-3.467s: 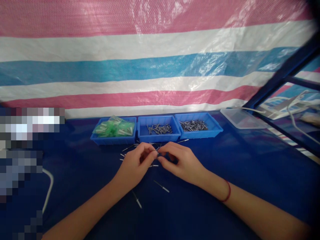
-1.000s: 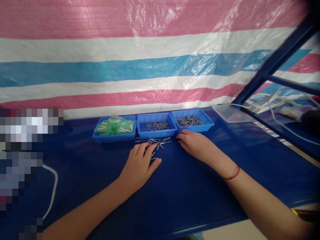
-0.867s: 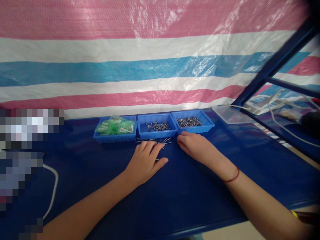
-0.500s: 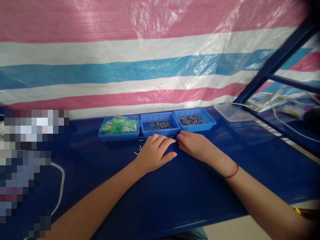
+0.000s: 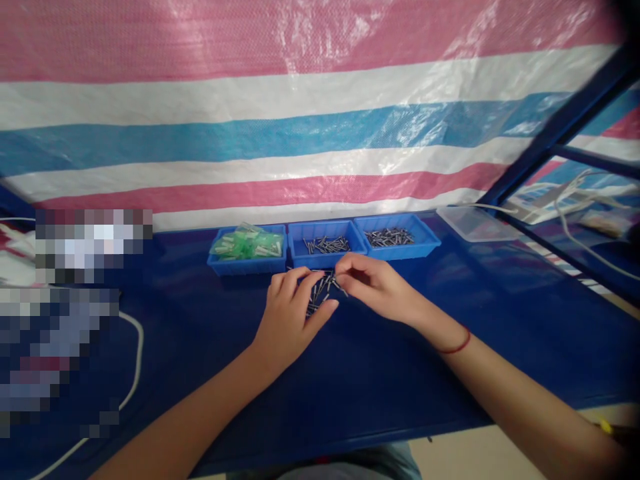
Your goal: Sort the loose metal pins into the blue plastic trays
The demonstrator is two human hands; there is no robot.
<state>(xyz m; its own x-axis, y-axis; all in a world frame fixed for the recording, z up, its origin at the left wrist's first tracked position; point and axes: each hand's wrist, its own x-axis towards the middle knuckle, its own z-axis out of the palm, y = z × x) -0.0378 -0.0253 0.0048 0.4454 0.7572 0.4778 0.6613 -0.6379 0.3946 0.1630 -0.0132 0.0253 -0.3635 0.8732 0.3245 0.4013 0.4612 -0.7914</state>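
A loose group of thin metal pins lies on the blue table in front of the bins. My left hand rests around their left side, thumb and fingers apart. At the pins' right edge, my right hand has its thumb and fingertips pinched together; whatever they hold is too small to make out. Just behind my hands, the middle blue bin and the right blue bin contain more metal pins. In the left blue bin are green bags with pale, rod-shaped pieces.
A clear plastic lid or tray lies at the back right, near a dark blue metal frame. White cable curves over the left of the table. A striped sheet hangs behind.
My left hand has shifted left and nearer, my right hand has moved left with its fingers lifted. More of the loose pins now show between them. The view has shifted slightly.
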